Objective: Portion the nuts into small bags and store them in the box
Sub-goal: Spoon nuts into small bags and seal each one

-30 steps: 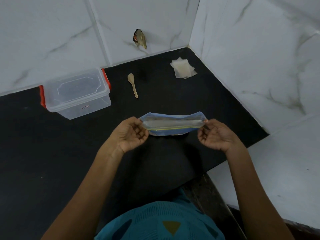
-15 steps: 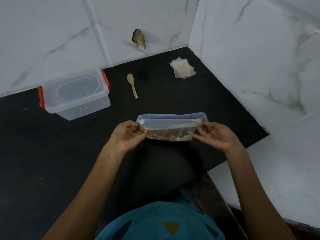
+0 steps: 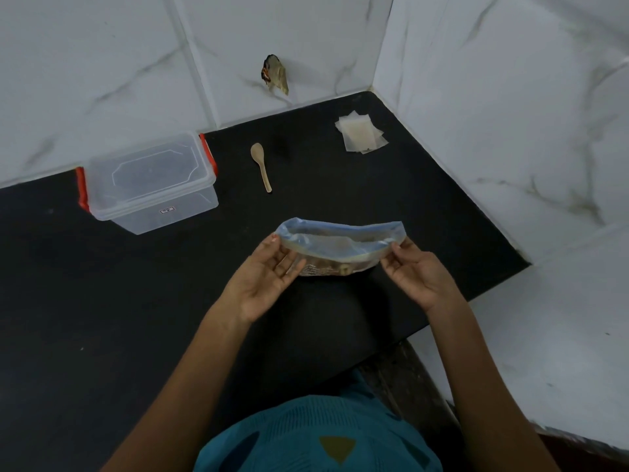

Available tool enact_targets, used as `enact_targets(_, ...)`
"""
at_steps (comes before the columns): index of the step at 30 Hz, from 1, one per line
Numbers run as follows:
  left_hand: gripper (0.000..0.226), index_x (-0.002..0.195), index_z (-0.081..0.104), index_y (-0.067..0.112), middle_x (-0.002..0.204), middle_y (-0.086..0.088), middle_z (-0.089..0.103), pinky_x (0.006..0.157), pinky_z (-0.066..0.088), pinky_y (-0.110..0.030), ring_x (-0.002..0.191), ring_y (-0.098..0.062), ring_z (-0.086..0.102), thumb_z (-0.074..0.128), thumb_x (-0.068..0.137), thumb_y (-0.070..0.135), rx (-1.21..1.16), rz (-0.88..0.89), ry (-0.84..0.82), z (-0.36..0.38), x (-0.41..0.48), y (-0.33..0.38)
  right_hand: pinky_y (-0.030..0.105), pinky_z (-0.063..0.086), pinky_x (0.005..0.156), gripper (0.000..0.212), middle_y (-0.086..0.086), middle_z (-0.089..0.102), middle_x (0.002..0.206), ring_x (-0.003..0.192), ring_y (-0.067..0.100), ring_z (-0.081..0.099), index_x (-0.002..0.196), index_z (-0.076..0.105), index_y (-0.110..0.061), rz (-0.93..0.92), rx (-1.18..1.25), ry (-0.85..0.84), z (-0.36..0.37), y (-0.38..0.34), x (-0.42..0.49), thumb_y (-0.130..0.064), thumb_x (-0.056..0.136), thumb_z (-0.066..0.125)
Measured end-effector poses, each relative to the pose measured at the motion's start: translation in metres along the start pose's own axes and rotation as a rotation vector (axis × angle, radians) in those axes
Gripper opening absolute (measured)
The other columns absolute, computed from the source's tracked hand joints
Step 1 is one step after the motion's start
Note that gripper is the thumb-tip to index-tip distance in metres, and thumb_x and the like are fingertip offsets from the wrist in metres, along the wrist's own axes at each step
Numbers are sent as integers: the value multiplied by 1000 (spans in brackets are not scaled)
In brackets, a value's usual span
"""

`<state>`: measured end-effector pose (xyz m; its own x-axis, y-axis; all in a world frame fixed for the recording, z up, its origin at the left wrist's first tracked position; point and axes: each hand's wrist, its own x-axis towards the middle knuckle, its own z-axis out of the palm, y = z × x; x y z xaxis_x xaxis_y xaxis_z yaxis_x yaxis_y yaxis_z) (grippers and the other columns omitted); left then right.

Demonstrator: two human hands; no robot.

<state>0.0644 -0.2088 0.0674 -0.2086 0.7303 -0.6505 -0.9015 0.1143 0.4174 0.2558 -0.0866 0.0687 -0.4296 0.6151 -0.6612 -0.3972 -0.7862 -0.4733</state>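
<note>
Opening step: your left hand (image 3: pixel 269 272) and right hand (image 3: pixel 417 272) each pinch one end of the nut bag (image 3: pixel 340 247), mouth spread, over the counter (image 3: pixel 136 301) before you. Next likely needs one hand freed for spoon (image 3: pixel 261 166) and small bags (image 3: pixel 360 136); box (image 3: pixel 149 182) lid is on.

Mouth of the zip bag (image 3: pixel 340 248) now wider.

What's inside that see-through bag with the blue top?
A few brownish nuts lie at the bottom of the bag, seen through its clear plastic. The left hand and right hand pinch its ends. The left hand covers part, so the amount is unclear.
</note>
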Motion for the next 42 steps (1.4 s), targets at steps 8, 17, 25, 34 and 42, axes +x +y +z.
enact_targets(8, 16, 100, 61, 11, 99, -10, 65, 91, 49, -34, 98, -20, 62, 51, 93, 22, 91, 44, 117, 0, 0, -7, 30, 51, 81, 7, 8, 63, 92, 88, 14, 60, 92, 60, -7, -49, -56, 134, -1, 15, -1, -7, 88, 55)
enact_targets(17, 17, 95, 58, 8, 95, -11, 64, 97, 44, -39, 93, -21, 61, 45, 95, 19, -135, 39, 79, 7, 5, -10, 37, 46, 91, 12, 7, 63, 99, 98, 19, 59, 98, 58, -10, 25, 60, 24, -5, 18, 4, -17, 91, 51)
enact_targets(25, 49, 116, 55, 7, 107, -11, 62, 92, 51, -35, 108, -20, 57, 59, 78, 37, -234, 36, -66, 4, 9, -11, 39, 39, 100, 32, 13, 61, 112, 113, 26, 54, 110, 58, -8, 8, 188, -79, -2, 21, 4, -23, 82, 55)
enact_targets(34, 20, 105, 48, 17, 116, -9, 53, 64, 53, -25, 94, -19, 61, 57, 88, 12, 768, 199, 229, 5, 2, 5, 29, 53, 75, 11, 7, 59, 106, 91, 16, 61, 95, 55, -18, -229, -880, 174, 2, 8, -2, -10, 88, 56)
enact_targets(42, 33, 119, 48, 10, 120, -11, 42, 67, 40, -26, 85, -17, 48, 53, 91, 28, 1757, 520, 479, 15, -3, 6, 15, 36, 61, 34, 0, 42, 109, 82, 7, 47, 116, 51, -16, -563, -1271, 417, 8, 10, 2, -20, 85, 63)
